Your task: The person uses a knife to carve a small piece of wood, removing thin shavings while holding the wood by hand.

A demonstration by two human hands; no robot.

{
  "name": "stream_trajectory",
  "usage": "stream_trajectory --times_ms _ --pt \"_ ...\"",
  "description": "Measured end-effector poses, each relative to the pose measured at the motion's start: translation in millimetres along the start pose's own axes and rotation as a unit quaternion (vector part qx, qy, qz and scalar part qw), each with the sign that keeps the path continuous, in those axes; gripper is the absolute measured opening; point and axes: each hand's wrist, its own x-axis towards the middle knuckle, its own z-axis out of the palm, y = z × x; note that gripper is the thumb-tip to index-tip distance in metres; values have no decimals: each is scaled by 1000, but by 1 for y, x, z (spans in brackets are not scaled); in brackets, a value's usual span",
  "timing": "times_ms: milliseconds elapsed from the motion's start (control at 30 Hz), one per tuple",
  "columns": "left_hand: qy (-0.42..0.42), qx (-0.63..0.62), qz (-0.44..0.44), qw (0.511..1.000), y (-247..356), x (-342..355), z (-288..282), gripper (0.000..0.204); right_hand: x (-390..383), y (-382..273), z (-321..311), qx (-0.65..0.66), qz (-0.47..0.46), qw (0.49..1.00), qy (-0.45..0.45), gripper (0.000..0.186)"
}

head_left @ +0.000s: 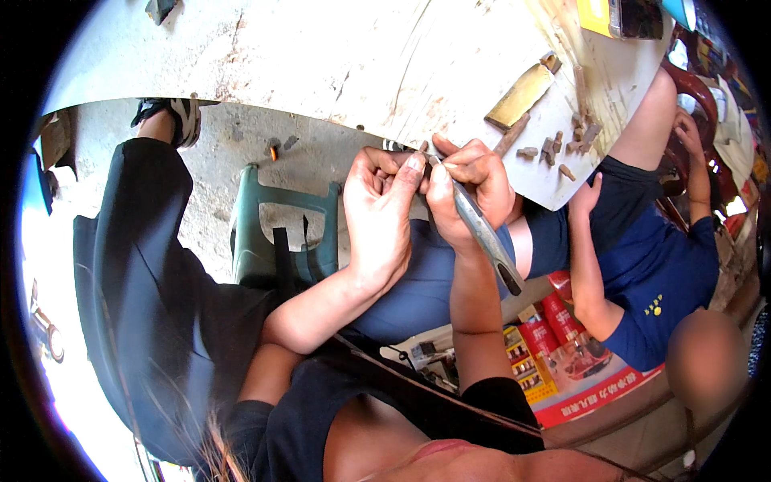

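Both my hands meet just past the near edge of a white tabletop [321, 64]. My left hand [379, 210] is closed, thumb and fingers pinching a small brown piece [423, 147] whose tip barely shows. Closed around a knife [483, 229] with a long grey handle is my right hand [474, 189]. The handle slants down to the right from the fist, and the metal end points at the brown piece, close to my left thumb. Fingers cover much of the piece, so its full shape is hidden.
Several small brown chunks [554, 149] and a yellowish slab [522, 95] lie on the table to the right. A yellow box [596, 16] stands beyond. A green stool [249, 217] is below left. At right sits a person in a blue shirt [666, 273]; a black-clothed leg [144, 241] is at left.
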Motion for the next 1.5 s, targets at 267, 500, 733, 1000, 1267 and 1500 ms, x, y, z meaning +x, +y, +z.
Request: stream_trajectory --times_ms 267,500,733,1000,1267,1500 --pt "-2 -12 3 1000 -1 0 0 17 -3 5 9 24 -24 998 56 21" --pt "-7 -16 2 1000 -4 0 -3 18 -3 5 10 4 -25 998 55 22" --pt "8 -6 -7 1000 0 -1 0 19 -3 5 10 -10 -43 998 51 21" --pt "11 -4 -6 1000 1 -1 3 20 3 2 5 -51 -63 997 8 23" --pt "-9 -20 -14 1000 -2 1 -2 19 -2 5 8 28 -24 998 60 22" --pt "4 -15 3 1000 -1 0 1 19 -2 6 9 -16 -51 998 39 19"
